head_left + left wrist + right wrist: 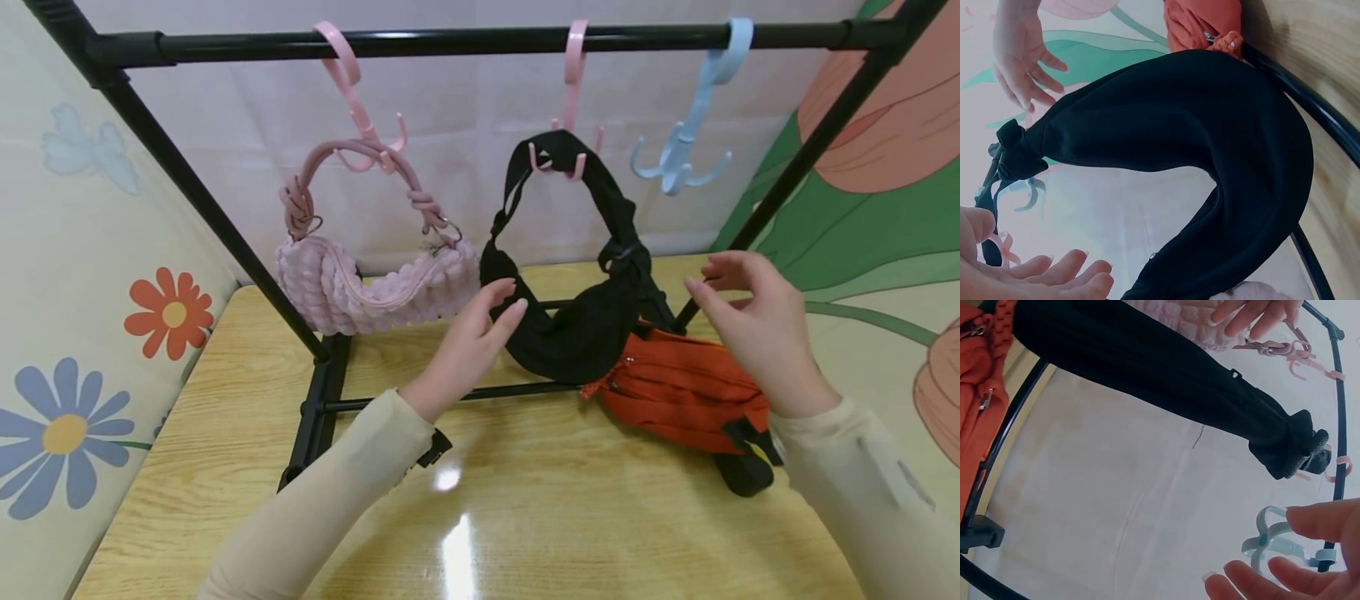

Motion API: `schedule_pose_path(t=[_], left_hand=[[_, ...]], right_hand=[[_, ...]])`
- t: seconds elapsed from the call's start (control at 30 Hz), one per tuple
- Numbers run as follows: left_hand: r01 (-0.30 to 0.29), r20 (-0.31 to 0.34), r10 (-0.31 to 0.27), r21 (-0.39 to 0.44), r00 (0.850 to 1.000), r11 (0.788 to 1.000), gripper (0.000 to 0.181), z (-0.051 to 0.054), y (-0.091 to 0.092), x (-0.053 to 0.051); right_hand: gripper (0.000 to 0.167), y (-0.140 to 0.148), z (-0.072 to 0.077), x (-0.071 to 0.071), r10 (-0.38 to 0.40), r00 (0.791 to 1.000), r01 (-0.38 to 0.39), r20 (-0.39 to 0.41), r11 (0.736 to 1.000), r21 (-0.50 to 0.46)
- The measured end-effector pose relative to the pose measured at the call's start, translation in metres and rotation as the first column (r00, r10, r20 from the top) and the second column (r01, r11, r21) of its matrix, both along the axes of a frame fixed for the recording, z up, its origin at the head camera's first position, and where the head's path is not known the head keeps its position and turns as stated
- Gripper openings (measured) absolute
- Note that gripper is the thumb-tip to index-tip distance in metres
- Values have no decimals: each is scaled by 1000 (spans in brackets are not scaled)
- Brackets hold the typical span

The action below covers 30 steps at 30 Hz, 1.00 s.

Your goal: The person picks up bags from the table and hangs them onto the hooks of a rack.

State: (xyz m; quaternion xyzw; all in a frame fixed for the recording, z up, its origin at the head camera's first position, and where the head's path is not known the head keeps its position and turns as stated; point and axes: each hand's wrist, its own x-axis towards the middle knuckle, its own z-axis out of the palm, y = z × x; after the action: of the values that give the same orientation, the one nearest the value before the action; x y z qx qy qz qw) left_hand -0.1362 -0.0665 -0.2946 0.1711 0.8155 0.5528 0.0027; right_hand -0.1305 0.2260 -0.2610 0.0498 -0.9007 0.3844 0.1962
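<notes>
A black shoulder bag [573, 333] hangs by its strap from the middle pink hook [573, 83]. My left hand [474, 337] is at the bag's left side, fingers loosely bent with nothing in them; whether it touches the fabric I cannot tell. To the right of the bag my right hand [761, 321] is held in the air, fingers relaxed and holding nothing. Below it a red-orange bag [682, 387] lies on the table against the rack's foot. A fluffy pink handbag [375, 283] hangs on the left pink hook [352, 92].
The black rack's top bar [465, 43] carries the hooks, among them a blue hook [690, 125] at the right with nothing on it. A lower bar [487, 392] crosses just above the wooden table [360, 517]. Flower-printed cloth [67, 333] stands around it.
</notes>
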Motion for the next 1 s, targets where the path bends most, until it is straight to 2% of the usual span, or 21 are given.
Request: schedule_pose_path(t=[0.4, 0.6, 1.0], left_hand=[[9, 7, -9, -17, 1000, 1000, 45, -11, 2, 10], [7, 4, -7, -35, 1000, 999, 41, -15, 5, 14], [80, 6, -80, -28, 997, 996, 39, -22, 14, 21]], right_hand=[[41, 10, -9, 4, -4, 1000, 4, 13, 1000, 24], [47, 16, -13, 4, 7, 998, -10, 61, 999, 52], [53, 23, -21, 1, 24, 987, -36, 160, 996, 75]])
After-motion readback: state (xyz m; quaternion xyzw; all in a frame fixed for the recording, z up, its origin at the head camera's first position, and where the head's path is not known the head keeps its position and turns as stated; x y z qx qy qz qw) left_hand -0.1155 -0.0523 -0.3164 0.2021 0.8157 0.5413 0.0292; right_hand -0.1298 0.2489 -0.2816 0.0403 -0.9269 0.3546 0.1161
